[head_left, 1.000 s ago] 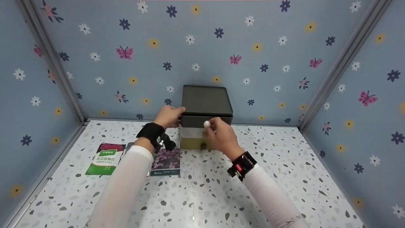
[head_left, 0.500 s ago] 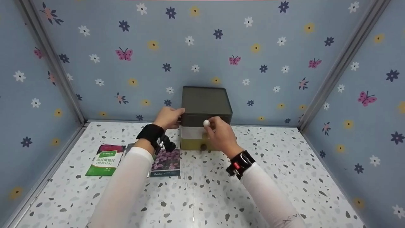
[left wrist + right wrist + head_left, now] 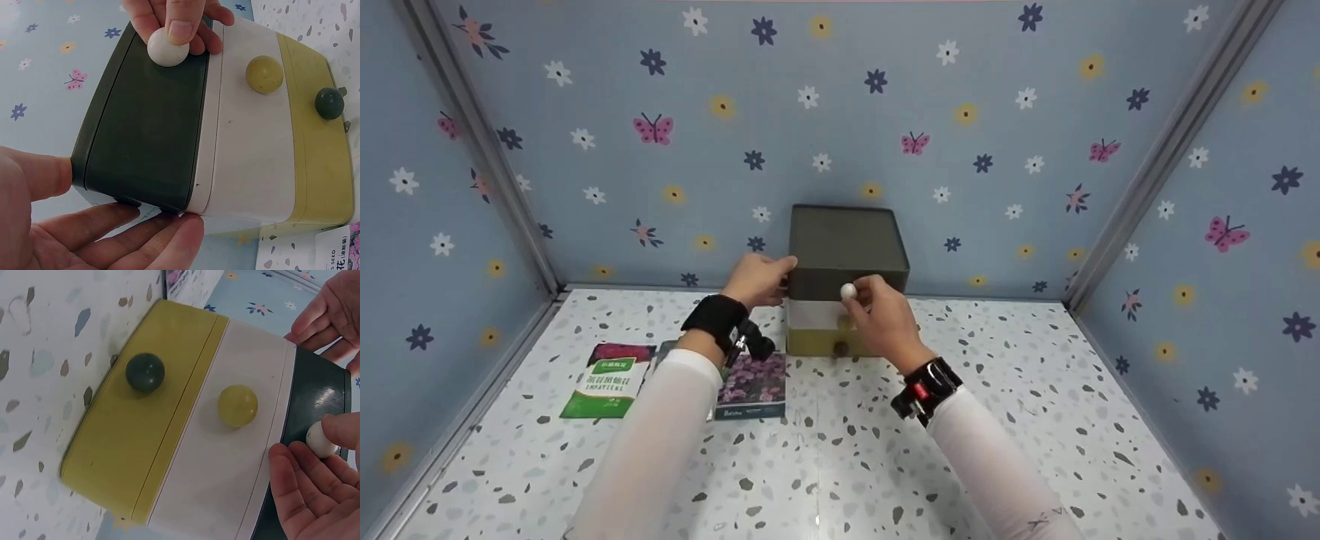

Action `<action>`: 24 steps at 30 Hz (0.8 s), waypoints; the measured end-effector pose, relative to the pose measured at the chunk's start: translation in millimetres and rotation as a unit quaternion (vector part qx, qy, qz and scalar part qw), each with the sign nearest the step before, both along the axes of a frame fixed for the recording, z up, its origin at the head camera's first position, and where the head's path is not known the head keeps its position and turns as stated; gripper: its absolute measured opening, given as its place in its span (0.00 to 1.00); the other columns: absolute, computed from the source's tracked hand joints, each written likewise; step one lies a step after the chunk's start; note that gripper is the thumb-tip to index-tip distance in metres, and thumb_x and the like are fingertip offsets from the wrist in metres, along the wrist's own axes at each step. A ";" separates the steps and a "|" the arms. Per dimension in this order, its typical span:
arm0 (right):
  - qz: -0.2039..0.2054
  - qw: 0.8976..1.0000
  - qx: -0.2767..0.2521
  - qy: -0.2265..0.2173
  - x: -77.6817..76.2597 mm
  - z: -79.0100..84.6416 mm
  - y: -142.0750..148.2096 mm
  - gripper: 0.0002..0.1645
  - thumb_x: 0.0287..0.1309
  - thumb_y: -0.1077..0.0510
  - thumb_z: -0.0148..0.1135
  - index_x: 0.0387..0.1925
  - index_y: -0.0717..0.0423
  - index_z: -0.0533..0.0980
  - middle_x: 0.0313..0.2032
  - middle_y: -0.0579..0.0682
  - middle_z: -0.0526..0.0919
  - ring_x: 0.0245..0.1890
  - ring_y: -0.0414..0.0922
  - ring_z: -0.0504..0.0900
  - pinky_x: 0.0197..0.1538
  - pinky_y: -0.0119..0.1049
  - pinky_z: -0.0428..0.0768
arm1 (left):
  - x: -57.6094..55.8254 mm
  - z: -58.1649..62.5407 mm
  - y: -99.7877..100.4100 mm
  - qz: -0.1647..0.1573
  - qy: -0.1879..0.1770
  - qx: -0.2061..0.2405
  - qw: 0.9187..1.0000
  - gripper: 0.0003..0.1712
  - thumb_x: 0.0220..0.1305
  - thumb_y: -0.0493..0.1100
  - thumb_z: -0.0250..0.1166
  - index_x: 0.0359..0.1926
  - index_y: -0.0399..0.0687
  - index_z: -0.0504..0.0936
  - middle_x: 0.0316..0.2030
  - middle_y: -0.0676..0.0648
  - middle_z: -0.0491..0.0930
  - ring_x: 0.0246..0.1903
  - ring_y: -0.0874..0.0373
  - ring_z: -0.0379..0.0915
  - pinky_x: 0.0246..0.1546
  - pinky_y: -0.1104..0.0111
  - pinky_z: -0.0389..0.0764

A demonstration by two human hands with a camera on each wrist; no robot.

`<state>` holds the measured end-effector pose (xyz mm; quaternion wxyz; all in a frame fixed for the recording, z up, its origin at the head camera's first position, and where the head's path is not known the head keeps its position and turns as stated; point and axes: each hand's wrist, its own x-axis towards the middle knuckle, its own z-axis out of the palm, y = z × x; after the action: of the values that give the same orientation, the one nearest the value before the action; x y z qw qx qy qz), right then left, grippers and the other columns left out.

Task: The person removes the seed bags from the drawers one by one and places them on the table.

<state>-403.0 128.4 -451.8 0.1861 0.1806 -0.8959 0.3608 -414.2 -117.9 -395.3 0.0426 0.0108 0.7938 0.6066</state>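
- We see one change over the last second: the dark gap beneath the top rim of the box [image 3: 847,236] has narrowed to a thin seam, just above the right grip [image 3: 889,322].
- We take that to mean the top drawer [image 3: 814,285], between our two grips, now sits flush or nearly so; its inside is hidden.
- Our right grip is closed in a pinch, thumb and fingers on the white knob [image 3: 849,291], as it was a second ago.
- Our left grip [image 3: 754,277] is spread wide, holding the box's left corner, thumb at the top edge and fingers against the side.
- Below the right grip, the yellow knob [image 3: 264,74] and dark knob [image 3: 329,103] are untouched.
- Nearer us than the left grip, the green-and-white packet [image 3: 604,382] and purple-flowered packet [image 3: 754,386] lie on the desk [image 3: 825,465].
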 end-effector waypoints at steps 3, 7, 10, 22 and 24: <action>-0.001 1.000 -0.022 -0.015 1.8 -1.8 -0.7 0.17 0.78 0.56 0.72 0.59 0.60 0.79 0.48 0.54 0.90 0.47 0.49 0.89 0.53 0.44 0.88 | 2.4 0.0 0.0 -0.003 0.000 0.005 1.000 0.29 0.87 0.51 0.58 0.63 0.23 0.81 0.61 0.25 0.82 0.61 0.33 0.85 0.63 0.50 0.86; -0.014 0.999 -0.034 -0.031 4.3 -7.3 -0.5 0.17 0.77 0.55 0.73 0.57 0.59 0.79 0.48 0.54 0.91 0.47 0.49 0.90 0.54 0.46 0.88 | 4.5 0.3 -0.3 -0.008 0.009 0.003 1.000 0.29 0.87 0.51 0.58 0.63 0.24 0.80 0.62 0.25 0.81 0.62 0.34 0.84 0.63 0.50 0.86; -0.034 0.998 -0.024 -0.041 5.5 -13.6 0.1 0.14 0.78 0.53 0.71 0.54 0.57 0.80 0.46 0.52 0.91 0.46 0.49 0.90 0.53 0.47 0.88 | 4.4 -0.3 -1.1 -0.008 0.013 -0.001 1.000 0.29 0.87 0.51 0.58 0.62 0.24 0.81 0.61 0.26 0.82 0.61 0.34 0.84 0.63 0.51 0.86; -0.062 0.993 -0.034 -0.094 6.5 -33.5 -8.8 0.15 0.77 0.47 0.71 0.49 0.55 0.83 0.41 0.49 0.90 0.38 0.44 0.88 0.43 0.43 0.87 | -4.0 -5.8 -1.2 0.008 0.012 -0.008 1.000 0.28 0.86 0.53 0.60 0.56 0.27 0.84 0.58 0.28 0.85 0.57 0.36 0.87 0.58 0.53 0.89; -0.059 0.993 -0.037 -0.100 6.7 -35.8 -11.5 0.15 0.77 0.47 0.71 0.47 0.54 0.82 0.39 0.48 0.89 0.35 0.43 0.86 0.40 0.42 0.86 | -4.9 -6.1 -1.1 0.011 0.009 -0.008 1.000 0.27 0.85 0.53 0.60 0.55 0.28 0.83 0.58 0.28 0.85 0.57 0.37 0.87 0.57 0.54 0.89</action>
<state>-396.3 116.9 -487.6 0.1230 0.0835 -0.9051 0.3984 -419.2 -118.9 -401.4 0.0289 0.0074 0.7987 0.6009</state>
